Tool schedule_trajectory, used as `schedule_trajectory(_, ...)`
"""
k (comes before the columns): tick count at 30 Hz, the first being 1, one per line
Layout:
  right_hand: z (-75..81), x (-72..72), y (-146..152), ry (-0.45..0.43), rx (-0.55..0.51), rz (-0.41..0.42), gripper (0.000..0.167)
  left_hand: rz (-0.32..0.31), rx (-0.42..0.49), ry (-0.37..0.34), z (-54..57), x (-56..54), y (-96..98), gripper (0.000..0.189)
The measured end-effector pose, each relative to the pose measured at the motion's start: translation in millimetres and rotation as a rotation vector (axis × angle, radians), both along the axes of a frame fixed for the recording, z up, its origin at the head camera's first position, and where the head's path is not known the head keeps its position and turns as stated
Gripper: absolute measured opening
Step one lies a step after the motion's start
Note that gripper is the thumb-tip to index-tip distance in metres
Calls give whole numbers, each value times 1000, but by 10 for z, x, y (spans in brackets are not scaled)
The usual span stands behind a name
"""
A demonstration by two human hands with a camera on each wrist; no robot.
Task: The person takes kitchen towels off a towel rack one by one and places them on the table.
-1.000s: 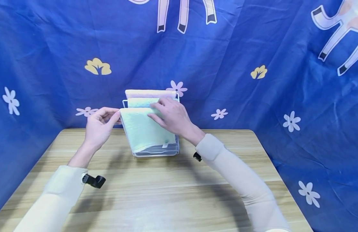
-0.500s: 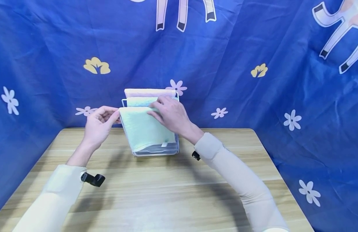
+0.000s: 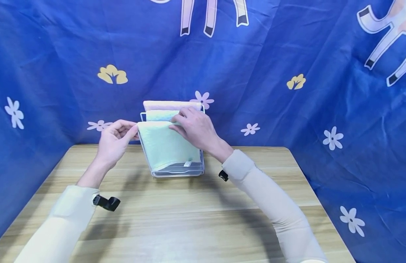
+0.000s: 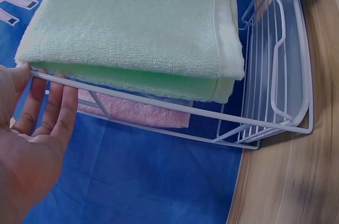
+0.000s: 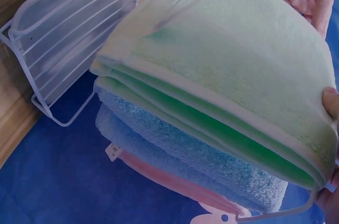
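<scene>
A folded light-green towel (image 3: 167, 142) hangs over the front bar of a white wire rack (image 4: 275, 49). Behind it hang a blue towel (image 5: 201, 139) and, farthest back, a pink towel (image 3: 170, 105). My left hand (image 3: 112, 142) pinches the green towel's top left corner at the rack's frame; in the left wrist view its thumb is at the corner and its other fingers are behind the bar. At the top edge toward the right, my right hand (image 3: 198, 128) holds the green towel's fold between thumb and fingers. This hand covers part of the blue towel.
The rack's tray-like base (image 3: 178, 174) stands at the back of the wooden table (image 3: 176, 219). Close behind it hangs a blue patterned cloth backdrop (image 3: 239, 73), which also runs along both sides.
My right thumb has drawn up slightly closer to the fingers at the green towel's top edge. My left hand and the rack stay almost where they were; the head view shifts a little.
</scene>
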State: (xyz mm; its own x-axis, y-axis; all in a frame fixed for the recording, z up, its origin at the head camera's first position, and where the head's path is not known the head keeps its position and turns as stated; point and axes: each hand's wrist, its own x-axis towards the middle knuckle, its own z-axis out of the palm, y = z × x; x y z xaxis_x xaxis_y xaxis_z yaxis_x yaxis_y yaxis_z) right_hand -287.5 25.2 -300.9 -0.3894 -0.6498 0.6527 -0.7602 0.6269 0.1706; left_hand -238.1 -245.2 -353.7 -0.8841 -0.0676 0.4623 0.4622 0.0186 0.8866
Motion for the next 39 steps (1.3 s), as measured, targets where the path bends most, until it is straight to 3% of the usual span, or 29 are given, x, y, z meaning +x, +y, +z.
schedule_trajectory(20,83,9,100,-1,-38,24,21,-10,0,44,-2,7,10,8)
schedule_trajectory(29,156,32,183,-2,-72,36,22,2,-20,30,3,19,7,8)
schedule_trajectory(39,276,86,265,56,-146,15,24,13,-28,12,15,32,18,12)
